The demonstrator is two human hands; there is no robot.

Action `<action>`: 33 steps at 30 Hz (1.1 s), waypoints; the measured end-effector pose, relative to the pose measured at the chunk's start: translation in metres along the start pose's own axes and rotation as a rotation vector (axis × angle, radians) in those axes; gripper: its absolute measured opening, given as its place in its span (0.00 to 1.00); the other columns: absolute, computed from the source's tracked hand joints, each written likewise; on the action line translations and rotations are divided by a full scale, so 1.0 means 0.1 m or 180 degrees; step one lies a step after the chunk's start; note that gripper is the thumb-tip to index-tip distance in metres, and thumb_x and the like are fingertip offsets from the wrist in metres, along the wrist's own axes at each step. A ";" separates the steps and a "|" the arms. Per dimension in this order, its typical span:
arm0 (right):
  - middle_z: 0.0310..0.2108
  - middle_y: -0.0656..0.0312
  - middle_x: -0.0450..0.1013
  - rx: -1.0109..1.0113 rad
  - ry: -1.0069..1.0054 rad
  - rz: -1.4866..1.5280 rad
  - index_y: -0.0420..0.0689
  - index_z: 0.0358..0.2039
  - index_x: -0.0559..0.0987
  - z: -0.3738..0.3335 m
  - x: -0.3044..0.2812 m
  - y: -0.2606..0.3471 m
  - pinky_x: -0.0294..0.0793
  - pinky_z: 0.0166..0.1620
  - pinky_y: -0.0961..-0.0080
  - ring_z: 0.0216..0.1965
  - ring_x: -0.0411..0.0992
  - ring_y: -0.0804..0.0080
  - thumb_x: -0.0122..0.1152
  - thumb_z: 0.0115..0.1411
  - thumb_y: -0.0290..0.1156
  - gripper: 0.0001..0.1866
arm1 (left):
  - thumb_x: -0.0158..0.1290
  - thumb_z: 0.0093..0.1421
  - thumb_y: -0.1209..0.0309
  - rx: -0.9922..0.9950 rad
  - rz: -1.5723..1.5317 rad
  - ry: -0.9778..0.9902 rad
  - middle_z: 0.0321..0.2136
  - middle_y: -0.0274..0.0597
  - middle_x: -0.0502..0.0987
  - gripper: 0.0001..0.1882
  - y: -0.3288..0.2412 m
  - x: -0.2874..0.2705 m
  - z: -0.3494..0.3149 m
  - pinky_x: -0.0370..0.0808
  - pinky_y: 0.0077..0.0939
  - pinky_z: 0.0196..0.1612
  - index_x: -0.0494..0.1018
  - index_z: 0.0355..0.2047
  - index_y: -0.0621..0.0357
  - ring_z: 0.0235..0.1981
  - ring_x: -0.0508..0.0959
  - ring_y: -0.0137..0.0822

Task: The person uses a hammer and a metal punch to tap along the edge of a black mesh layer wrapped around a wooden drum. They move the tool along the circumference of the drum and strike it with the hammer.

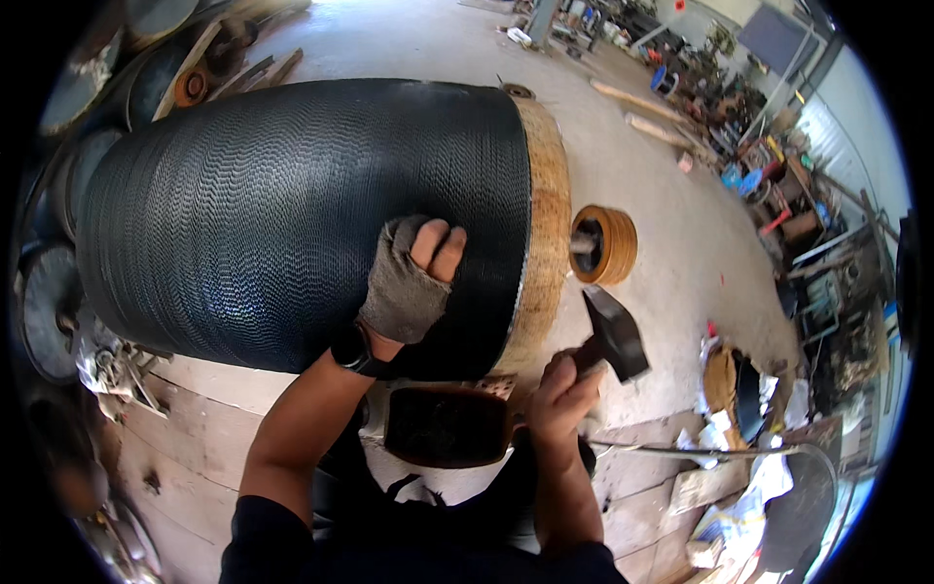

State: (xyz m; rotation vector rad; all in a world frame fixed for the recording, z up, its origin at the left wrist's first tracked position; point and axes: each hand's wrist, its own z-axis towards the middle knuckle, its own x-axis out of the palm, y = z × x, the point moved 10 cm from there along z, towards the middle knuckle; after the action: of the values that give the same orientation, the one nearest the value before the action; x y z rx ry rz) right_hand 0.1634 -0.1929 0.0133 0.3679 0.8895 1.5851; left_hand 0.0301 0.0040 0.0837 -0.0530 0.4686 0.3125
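A large black roller-shaped drum (263, 195) lies on its side across the view, its surface covered in fine wavy ridges. At its right end runs a pale tan band (547, 204), and a short shaft with an orange-brown ring (619, 245) sticks out past it. My left hand (413, 277), in a worn grey glove with bare fingertips, is closed against the drum near that band. Whatever its curled fingers hold is hidden. My right hand (564, 401) grips a hammer (617, 339) by the handle, the dark metal head raised to the right of the drum.
Below the drum, near my legs, stands a dark open-topped container (448, 428). More drums (51, 311) crowd the left side. Cluttered tools and scrap line the right wall, with wooden poles (637, 100) on the floor before them. Rags and a bag (730, 526) lie lower right.
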 end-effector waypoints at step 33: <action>0.26 0.40 0.74 0.0981 0.0928 -0.0358 0.35 0.41 0.72 -0.57 -0.05 -0.29 0.71 0.30 0.52 0.27 0.74 0.38 0.53 0.72 0.33 0.12 | 0.56 0.54 0.80 -0.0735 -0.1259 0.0922 0.32 0.44 0.78 0.32 -0.76 0.40 -0.13 0.74 0.44 0.47 0.66 0.61 0.64 0.37 0.79 0.46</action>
State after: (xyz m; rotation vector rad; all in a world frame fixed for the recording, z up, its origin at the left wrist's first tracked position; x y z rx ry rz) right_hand 0.1463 -0.2164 -0.0434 0.2999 1.3636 1.4193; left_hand 0.0818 -0.0588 0.0529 -0.4152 0.6938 -0.0338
